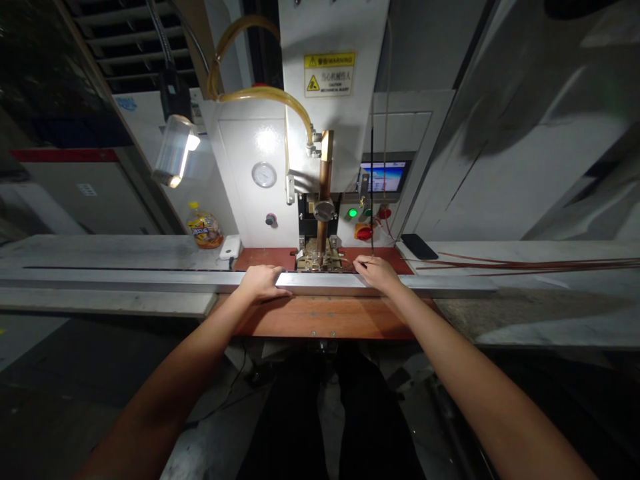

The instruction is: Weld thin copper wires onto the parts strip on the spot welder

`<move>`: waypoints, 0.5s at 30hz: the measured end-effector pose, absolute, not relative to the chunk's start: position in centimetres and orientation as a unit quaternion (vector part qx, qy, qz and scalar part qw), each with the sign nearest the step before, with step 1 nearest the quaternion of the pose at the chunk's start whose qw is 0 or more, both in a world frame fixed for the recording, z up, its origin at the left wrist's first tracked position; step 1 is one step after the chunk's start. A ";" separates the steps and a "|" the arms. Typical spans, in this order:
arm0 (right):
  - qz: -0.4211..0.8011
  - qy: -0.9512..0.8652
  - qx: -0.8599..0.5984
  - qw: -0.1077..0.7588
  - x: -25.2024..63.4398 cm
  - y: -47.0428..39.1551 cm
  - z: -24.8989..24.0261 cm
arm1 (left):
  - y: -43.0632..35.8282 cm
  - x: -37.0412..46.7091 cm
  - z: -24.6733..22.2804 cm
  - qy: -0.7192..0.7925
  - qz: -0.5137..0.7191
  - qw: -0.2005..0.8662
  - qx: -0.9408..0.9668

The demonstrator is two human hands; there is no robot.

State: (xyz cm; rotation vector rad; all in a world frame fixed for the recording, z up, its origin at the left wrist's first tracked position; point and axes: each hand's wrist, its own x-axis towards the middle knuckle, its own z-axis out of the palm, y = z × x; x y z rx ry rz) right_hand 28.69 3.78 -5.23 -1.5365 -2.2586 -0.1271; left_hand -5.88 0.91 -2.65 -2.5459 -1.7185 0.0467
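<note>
My left hand [263, 281] lies over a long metal bar [325, 281], fingers on its far side and thumb on its near side. A thin dark strip [140, 269] runs along the bar's back edge to the left, reaching toward this hand. My right hand [377, 272] is closed in a pinch just right of the machine's small clamping fixture [317, 259]. Between its fingertips a thin reddish wire seems to lead toward the fixture; its end is too small to make out. Above the fixture stands a copper-coloured electrode rod [324, 175].
Several long reddish wires [525, 264] lie on the right bench near a black phone [419, 247]. A bottle [204, 227] and a white box [231, 247] stand left. A lamp [175, 150] shines from upper left. The machine has a lit green button [353, 213] and a screen [384, 176].
</note>
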 end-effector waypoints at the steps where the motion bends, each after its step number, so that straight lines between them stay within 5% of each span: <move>1: -0.047 -0.810 -0.549 0.201 28.7 3.8 -5.2 | 0.9 -5.9 -2.6 -0.559 0.015 0.036 -0.828; 15: -0.043 -0.818 -0.538 0.197 28.8 4.2 -5.2 | 1.5 -6.1 -3.2 -0.555 0.001 0.035 -0.831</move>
